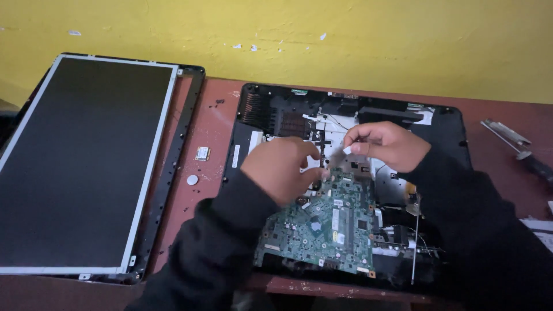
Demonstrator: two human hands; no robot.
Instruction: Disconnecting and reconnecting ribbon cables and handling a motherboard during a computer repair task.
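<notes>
A green circuit board (331, 222) lies in an opened black laptop base (449, 124) on the reddish table. My left hand (282, 168) rests over the board's upper left edge, with thumb and finger pinched at a small part near the board's top. My right hand (385, 144) hovers above the board's top right, fingers pinched on a thin pale strip or cable that runs toward the left hand. Dark sleeves cover both arms and hide part of the base.
A detached screen panel (86, 161) in its black frame lies at the left, partly propped on the yellow wall. A small chip card (202, 153) and a coin cell (192, 179) lie between screen and base. A screwdriver (521, 151) lies at the far right.
</notes>
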